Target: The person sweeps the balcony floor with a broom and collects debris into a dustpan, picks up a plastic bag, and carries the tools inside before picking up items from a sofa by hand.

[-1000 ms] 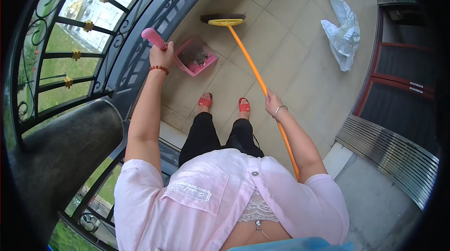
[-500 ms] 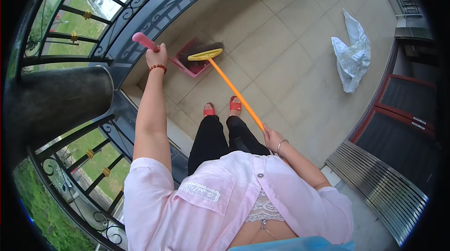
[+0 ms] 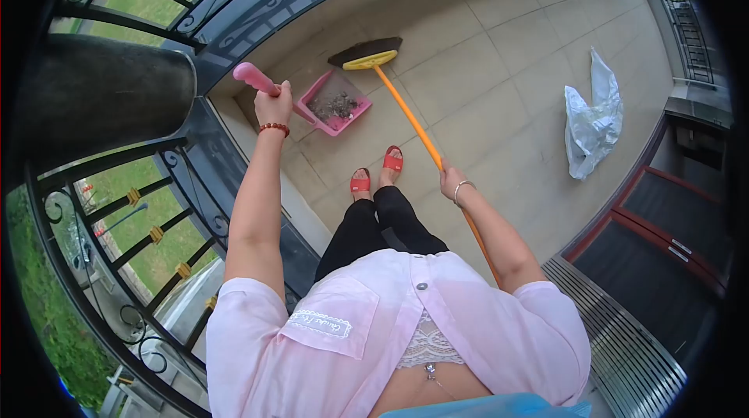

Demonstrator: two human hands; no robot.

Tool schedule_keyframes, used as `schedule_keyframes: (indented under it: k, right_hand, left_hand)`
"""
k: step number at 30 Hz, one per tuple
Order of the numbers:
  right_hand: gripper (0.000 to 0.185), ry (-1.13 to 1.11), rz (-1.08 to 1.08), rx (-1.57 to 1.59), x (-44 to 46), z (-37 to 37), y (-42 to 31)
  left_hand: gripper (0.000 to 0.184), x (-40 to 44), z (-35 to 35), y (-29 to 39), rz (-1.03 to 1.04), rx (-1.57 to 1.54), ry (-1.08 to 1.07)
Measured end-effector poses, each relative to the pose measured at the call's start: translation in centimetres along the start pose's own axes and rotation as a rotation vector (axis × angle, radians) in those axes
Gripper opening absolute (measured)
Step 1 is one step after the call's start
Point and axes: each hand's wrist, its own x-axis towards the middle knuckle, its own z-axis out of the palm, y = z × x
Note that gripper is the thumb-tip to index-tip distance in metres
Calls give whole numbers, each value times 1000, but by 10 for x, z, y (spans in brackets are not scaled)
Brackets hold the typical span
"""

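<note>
The left grip [image 3: 273, 108] is closing around the upright pole of the pink dustpan [image 3: 336, 131], whose rounded handle end is sticking out above the fist, and the right grip [image 3: 454, 181] is grasping the orange stick of the broom [image 3: 372, 60]. The dustpan is resting on the tiled floor [image 3: 499, 94] ahead of the feet and a little to the left, its walled rim enclosing a heap of grey debris [image 3: 334, 105]. The broom's dark bristles and yellow bar are lying just beyond the pan's far edge; whether they are touching the rim, one cannot tell. On the left, the room is running out quickly: a dark ledge [image 3: 248, 20], the iron railing [image 3: 134, 197] and a thick dark column [image 3: 117, 83] are bounding that side, with only a narrow strip of tile separating the pan from the border. To the right of the broom, bare tiles are stretching wide as far as a crumpled silvery sheet [image 3: 597, 125], which is lying well apart from both tools. Past it, red-framed doors [image 3: 654, 242] and a slatted metal panel [image 3: 612, 328] are marking the right edge. The red sandals [image 3: 392, 159] are standing between the pan and the broom stick, nearer the body.
</note>
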Motion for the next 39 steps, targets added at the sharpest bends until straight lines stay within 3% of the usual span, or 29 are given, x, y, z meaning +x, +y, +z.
schedule_keyframes:
  k: [3,7,9,13,19,27,31,33,35,39]
  right_hand:
    - [46,-134,80,78,-84,-25,-2]
    - [46,-61,171,231,-129,-46,-11]
    - [46,-28,363,422,-116,-61,-14]
    - [43,129,478,589,-64,-61,38]
    - [42,61,605,986,-57,-47,71]
    - [46,-198,436,978,-112,42,-60]
    - [47,-300,424,964,-159,29,-80]
    - [48,-323,308,848,-185,12,-80]
    - [48,-323,287,789,-185,-3,-77]
    - [48,-94,182,497,-105,-23,-69]
  left_hand:
    - [27,-3,1,-10,-38,37,7]
    - [26,-9,-5,-9,-26,49,-50]
    - [26,-8,-10,-5,5,7,-61]
    - [26,-5,-18,11,41,22,-92]
    - [29,2,13,8,102,152,-96]
    - [33,17,24,37,107,221,-135]
    - [32,26,25,33,109,248,-139]
    - [32,26,24,27,98,243,-129]
    - [32,25,19,21,83,222,-136]
    - [32,21,9,8,61,214,-123]
